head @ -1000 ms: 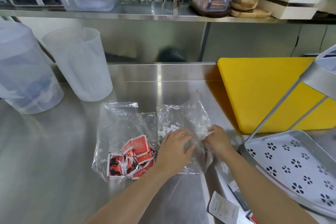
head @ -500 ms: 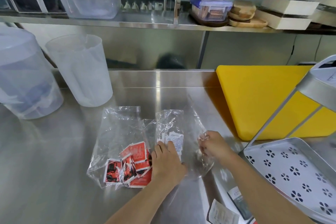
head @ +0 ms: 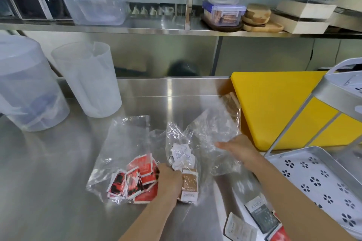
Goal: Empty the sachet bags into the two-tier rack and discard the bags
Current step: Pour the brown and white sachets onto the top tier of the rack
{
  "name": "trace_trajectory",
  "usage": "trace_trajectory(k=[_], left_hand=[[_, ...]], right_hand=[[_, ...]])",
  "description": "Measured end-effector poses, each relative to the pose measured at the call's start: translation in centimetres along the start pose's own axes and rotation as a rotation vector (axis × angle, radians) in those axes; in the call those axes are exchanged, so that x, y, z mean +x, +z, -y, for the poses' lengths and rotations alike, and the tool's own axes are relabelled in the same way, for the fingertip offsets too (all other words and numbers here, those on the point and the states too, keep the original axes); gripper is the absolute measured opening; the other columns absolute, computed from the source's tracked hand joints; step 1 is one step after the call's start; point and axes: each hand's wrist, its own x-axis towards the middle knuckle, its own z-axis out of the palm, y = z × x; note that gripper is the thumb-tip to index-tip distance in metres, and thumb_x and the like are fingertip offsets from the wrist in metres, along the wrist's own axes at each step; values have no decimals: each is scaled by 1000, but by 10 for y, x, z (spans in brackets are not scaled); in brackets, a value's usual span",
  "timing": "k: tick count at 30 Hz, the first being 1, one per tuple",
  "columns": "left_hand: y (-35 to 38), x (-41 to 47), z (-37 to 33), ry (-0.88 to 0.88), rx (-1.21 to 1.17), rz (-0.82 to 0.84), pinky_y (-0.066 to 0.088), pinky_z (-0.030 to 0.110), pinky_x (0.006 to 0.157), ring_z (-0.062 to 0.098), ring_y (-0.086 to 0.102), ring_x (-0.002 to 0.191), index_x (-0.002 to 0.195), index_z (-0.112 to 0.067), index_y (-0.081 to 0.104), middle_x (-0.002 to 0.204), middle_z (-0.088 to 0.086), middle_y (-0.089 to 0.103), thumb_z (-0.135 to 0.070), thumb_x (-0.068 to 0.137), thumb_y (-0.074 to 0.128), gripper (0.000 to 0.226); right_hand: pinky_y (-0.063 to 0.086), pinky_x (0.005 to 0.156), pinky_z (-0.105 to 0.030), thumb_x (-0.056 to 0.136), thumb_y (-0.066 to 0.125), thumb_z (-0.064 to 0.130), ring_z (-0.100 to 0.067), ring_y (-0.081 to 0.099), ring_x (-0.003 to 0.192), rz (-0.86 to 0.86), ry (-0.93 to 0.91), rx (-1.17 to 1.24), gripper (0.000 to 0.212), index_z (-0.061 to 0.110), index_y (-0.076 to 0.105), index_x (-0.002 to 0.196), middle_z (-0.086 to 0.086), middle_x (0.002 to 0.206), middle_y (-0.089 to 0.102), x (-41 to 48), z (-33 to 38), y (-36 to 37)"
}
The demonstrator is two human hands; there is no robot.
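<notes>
Since half a second ago the right hand (head: 238, 147) has lifted off the bench and swung toward the rack, dragging a crinkled clear plastic bag (head: 216, 133) with it; the fingers lie flat against the film and whether they pinch it cannot be told. The left hand (head: 169, 181) has slid nearer the body and now presses down, fingers curled, on a second clear bag holding white and brown paper sachets (head: 185, 164); a firm grasp is not plain.

Nearest, at the lower edge, a few loose sachets, dark grey, white and red (head: 256, 219), lie on the stainless steel bench (head: 58, 182). To the right stands the grey metal two-tier rack (head: 321, 180): its lower tray, punched with flower-shaped holes, is bare where visible, and its upper tier sits at the right edge.

Three clear bags show in all. The third (head: 125, 158), left of the left hand, holds a heap of red-and-black sachets and lies flat.

Farther back a yellow plastic cutting board (head: 274, 107) leans by the rack, and two translucent plastic jugs (head: 88, 80) stand at the left. Above runs a steel shelf (head: 156, 30) carrying three clear lidded boxes with blue clips (head: 96, 5), round wooden coasters and white trays.
</notes>
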Motion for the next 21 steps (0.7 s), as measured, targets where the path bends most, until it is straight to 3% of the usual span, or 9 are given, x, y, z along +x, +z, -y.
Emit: trace_trajectory(k=[2, 4, 7, 10, 12, 14, 15, 17, 21], left_hand=[[3, -1, 3, 198, 207, -101, 52, 46, 84, 32, 59, 99, 114, -11, 39, 117, 13, 52, -1, 80, 56, 39], [1, 2, 7, 411, 442, -202, 41, 41, 98, 29, 46, 113, 121, -12, 39, 122, 9, 43, -1, 75, 61, 52], [-3, -3, 4, 586, 569, -177, 35, 34, 101, 26, 44, 117, 115, -11, 48, 120, 7, 50, -1, 81, 56, 36], [-4, -19, -1, 655, 496, -79, 34, 31, 102, 21, 46, 119, 121, -14, 50, 125, 4, 53, -27, 88, 56, 36], [-3, -34, -5, 627, 394, 145, 29, 33, 110, 17, 37, 130, 137, -20, 35, 141, -1, 41, -53, 78, 59, 71], [3, -53, -4, 668, 453, 370, 18, 40, 118, 15, 16, 143, 147, -31, 0, 154, -11, 13, -75, 61, 58, 113], [7, -61, -4, 722, 560, 403, 10, 41, 119, 12, 3, 145, 142, -37, -21, 156, -14, -2, -82, 56, 55, 123], [17, -71, -4, 809, 683, 309, 5, 39, 120, 12, -5, 145, 126, -41, -43, 157, -8, -13, -83, 59, 50, 122], [25, -73, -27, 784, 523, -70, 22, 42, 116, 26, 21, 143, 139, -33, -29, 158, 7, 14, -52, 69, 70, 122]], right_hand=[[40, 52, -27, 68, 80, 24, -17, 56, 66, 27, 36, -37, 32, 8, 55, 78, -4, 74, 58, -1, -2, -3], [38, 53, -27, 71, 77, 15, -17, 54, 65, 16, -2, 16, 21, 10, 57, 74, -6, 73, 58, 0, 1, -6], [34, 48, -24, 74, 74, 15, -13, 46, 53, 33, -53, 56, 20, 14, 55, 67, -1, 60, 52, -4, 10, -11], [26, 36, -17, 79, 70, 16, -10, 33, 40, 79, -20, 126, 14, 11, 57, 81, 1, 52, 48, -13, 23, -13], [24, 38, -20, 81, 64, 10, -11, 31, 38, 107, 4, 240, 10, 7, 56, 85, 1, 49, 47, -21, 35, -12], [27, 43, -24, 80, 61, 4, -13, 36, 38, 138, -17, 312, 10, 7, 53, 74, -2, 49, 44, -32, 47, -9], [28, 44, -25, 79, 59, 2, -14, 37, 36, 152, -45, 347, 17, 8, 51, 66, -3, 47, 43, -38, 52, -7], [28, 45, -26, 78, 56, -3, -16, 37, 37, 158, -98, 417, 26, 8, 46, 56, -5, 44, 41, -49, 62, -4], [30, 41, -23, 76, 52, -5, -17, 39, 43, 145, -174, 462, 23, 6, 48, 57, -8, 48, 42, -72, 79, -3]])
